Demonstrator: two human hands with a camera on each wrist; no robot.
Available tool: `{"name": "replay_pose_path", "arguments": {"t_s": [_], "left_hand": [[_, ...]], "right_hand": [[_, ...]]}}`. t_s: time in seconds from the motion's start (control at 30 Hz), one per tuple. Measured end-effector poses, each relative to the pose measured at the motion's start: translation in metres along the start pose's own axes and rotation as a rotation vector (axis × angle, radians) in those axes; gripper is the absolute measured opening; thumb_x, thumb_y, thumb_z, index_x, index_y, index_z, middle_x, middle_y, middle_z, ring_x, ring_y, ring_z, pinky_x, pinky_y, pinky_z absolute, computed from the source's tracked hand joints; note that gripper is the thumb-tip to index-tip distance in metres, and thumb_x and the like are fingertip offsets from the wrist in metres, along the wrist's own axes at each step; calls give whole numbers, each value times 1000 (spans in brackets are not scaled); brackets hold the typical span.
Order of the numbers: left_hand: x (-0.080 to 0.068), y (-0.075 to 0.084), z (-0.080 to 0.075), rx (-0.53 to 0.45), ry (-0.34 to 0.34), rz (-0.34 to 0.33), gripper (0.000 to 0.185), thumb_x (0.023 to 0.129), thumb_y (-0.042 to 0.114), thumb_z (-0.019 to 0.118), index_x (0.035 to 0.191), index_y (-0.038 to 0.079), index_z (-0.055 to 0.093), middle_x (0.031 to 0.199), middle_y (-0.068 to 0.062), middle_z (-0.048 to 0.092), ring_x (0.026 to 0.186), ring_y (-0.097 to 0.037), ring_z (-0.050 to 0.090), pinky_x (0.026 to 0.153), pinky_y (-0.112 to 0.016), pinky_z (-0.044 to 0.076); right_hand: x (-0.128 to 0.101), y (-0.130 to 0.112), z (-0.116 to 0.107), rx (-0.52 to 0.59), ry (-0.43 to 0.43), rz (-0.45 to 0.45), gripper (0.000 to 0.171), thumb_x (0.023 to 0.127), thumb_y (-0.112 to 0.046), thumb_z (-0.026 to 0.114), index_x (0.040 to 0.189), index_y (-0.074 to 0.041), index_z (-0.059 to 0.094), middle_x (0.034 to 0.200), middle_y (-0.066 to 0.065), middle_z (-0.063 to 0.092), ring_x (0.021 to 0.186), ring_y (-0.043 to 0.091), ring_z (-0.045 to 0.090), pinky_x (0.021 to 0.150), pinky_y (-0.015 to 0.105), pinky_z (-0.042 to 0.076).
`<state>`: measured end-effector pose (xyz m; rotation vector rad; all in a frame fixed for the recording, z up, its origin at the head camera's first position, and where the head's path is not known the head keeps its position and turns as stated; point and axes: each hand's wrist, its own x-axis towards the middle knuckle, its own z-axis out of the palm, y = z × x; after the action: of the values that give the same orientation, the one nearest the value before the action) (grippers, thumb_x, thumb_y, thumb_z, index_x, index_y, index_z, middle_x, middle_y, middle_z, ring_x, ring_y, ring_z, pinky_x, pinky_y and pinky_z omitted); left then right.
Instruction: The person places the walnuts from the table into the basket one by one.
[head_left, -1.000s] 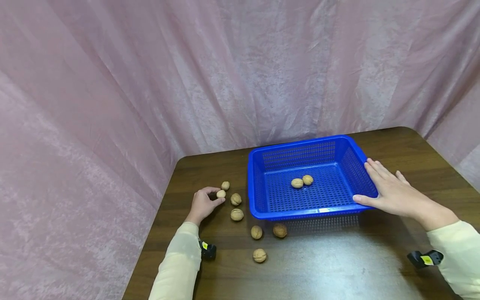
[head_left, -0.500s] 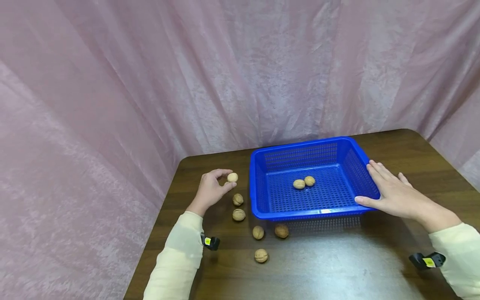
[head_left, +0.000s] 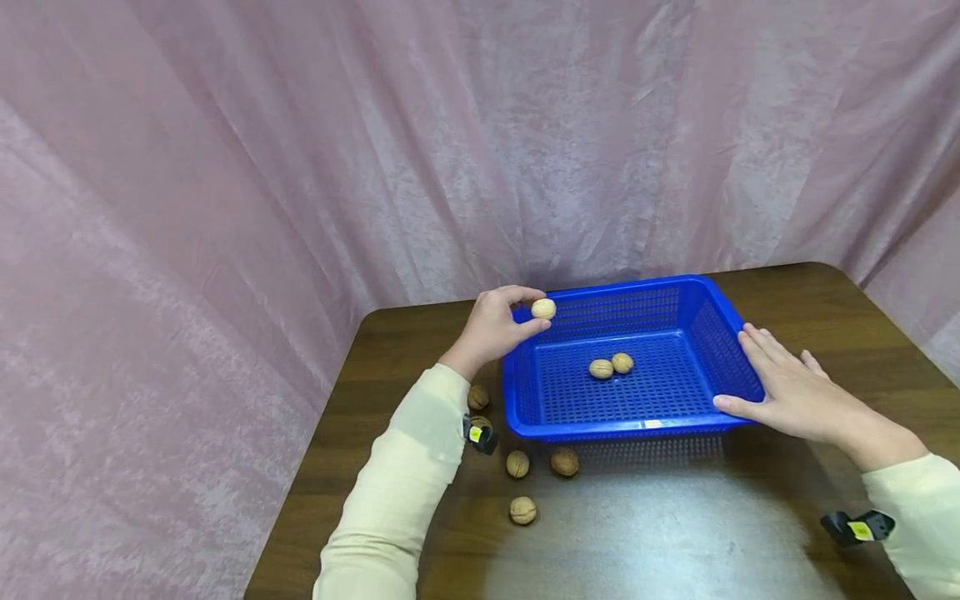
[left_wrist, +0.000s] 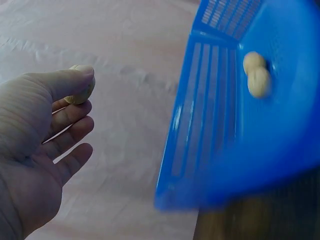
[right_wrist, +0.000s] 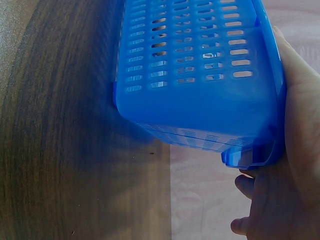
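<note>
My left hand pinches a walnut between thumb and fingers, raised over the far left corner of the blue basket. In the left wrist view the same walnut shows at my fingertips, with the basket to the right. Two walnuts lie together on the basket floor. My right hand lies flat with straight fingers against the basket's right wall, thumb at the near corner; the right wrist view shows the palm against the rim.
Several loose walnuts lie on the dark wooden table left of and in front of the basket, among them one nearest me and two by the basket's front. Pink curtain closes the back and left.
My left hand picked a walnut off the table, lifted it, and carried it right, over the basket's left corner. The right hand stayed on the basket.
</note>
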<state>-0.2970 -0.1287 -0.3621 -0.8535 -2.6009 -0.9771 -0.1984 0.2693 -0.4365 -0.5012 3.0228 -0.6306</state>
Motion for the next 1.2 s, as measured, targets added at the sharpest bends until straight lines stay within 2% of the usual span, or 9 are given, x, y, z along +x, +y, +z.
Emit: {"name": "replay_pose_path", "arguments": {"t_s": [0.1, 0.27, 0.47, 0.6, 0.77, 0.97, 1.2], "left_hand": [[20, 5, 13, -20, -29, -11, 37, 81, 24, 79, 115, 12, 70, 107, 2, 69, 98, -10, 63, 86, -24, 48], [47, 9, 37, -67, -89, -51, 39, 83, 25, 77, 119, 14, 68, 110, 3, 68, 102, -14, 63, 87, -25, 49], [63, -1, 64, -106, -105, -108, 39, 82, 25, 78, 120, 17, 68, 102, 7, 67, 99, -17, 62, 78, -22, 48], [64, -12, 82, -120, -94, -166, 38, 80, 21, 80, 117, 17, 70, 95, 8, 67, 92, -14, 62, 77, -21, 46], [59, -21, 101, -136, -107, -200, 39, 78, 12, 81, 115, 12, 71, 94, 3, 70, 84, -8, 62, 75, -19, 47], [55, -27, 112, -124, -187, -231, 38, 77, 7, 81, 114, 12, 71, 96, 2, 71, 83, -5, 62, 75, -16, 47], [50, -37, 123, -48, -350, -235, 35, 76, 11, 83, 110, 15, 73, 89, 10, 69, 81, -1, 61, 74, -16, 47]], "right_hand": [[0, 0, 1, 4, 0, -4, 107, 87, -57, 61, 152, 2, 0, 158, 22, -4, 145, 33, -10, 102, 72, -8], [-2, 1, 0, 10, 3, -6, 106, 88, -57, 60, 152, 2, -1, 158, 21, -4, 145, 32, -12, 102, 72, -10], [-4, -1, 1, 22, 9, 5, 107, 87, -57, 61, 153, 0, -1, 159, 20, -3, 145, 31, -12, 102, 70, -12], [-4, -3, 0, 7, 11, 5, 107, 86, -59, 61, 153, 1, 1, 159, 21, -2, 145, 33, -10, 103, 70, -10], [-7, -6, 1, -6, 11, -2, 108, 86, -59, 61, 152, 3, 3, 158, 23, -2, 145, 36, -8, 102, 73, -5], [-8, -6, 2, -3, 19, -3, 107, 86, -58, 62, 152, 3, 3, 158, 24, 0, 145, 37, -7, 102, 73, -5], [-9, -7, 5, -6, 24, -15, 107, 86, -57, 62, 152, 3, 5, 158, 24, 2, 145, 36, -6, 102, 73, -3]]}}
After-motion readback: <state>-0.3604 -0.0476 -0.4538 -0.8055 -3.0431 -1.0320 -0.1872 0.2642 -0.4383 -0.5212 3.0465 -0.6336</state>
